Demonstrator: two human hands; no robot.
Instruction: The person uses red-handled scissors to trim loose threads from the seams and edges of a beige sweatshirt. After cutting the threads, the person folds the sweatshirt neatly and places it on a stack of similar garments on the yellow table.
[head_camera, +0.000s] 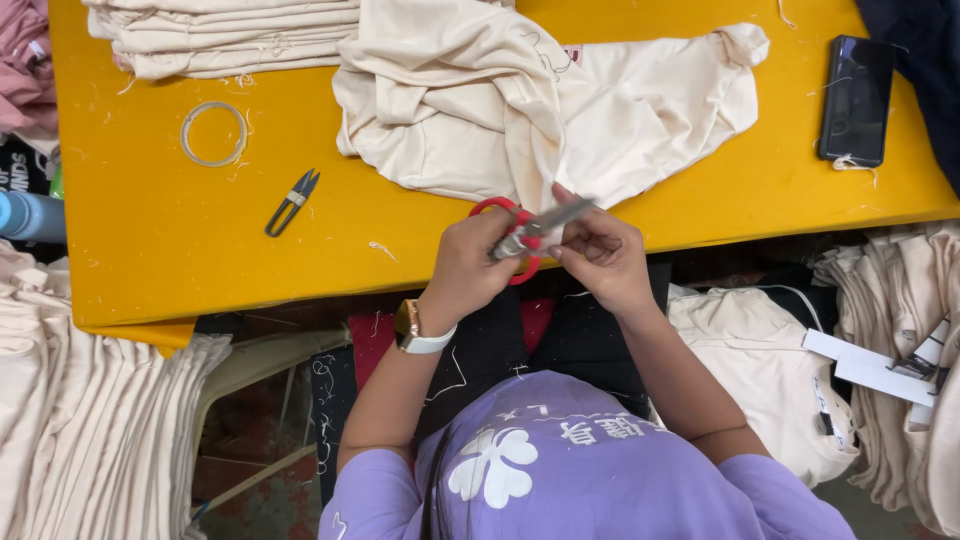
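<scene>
Yellow table (150, 240) ahead of my hands. Cream garment (520, 110) just beyond the fingertips: soft, limp, light, I'd grip at a hem or fold. Red-handled scissors (525, 235) between both hands, rigid, sharp; take by the loops. Left hand (470, 265) closed through the handles. Right hand (600, 255) pinched narrow at the blades, maybe on thread, too small to tell.

Table layout around the hands

Scissors (525, 237) sit between the left hand (470, 262) and right hand (600, 252) at the table's (150, 250) near edge. From them, the garment (560, 110) lies on the table at 12 o'clock, the snips (291, 202) at 9, the ring (213, 133) at 10, the folded stack (225, 35) at 11, the phone (856, 100) at 2.
</scene>
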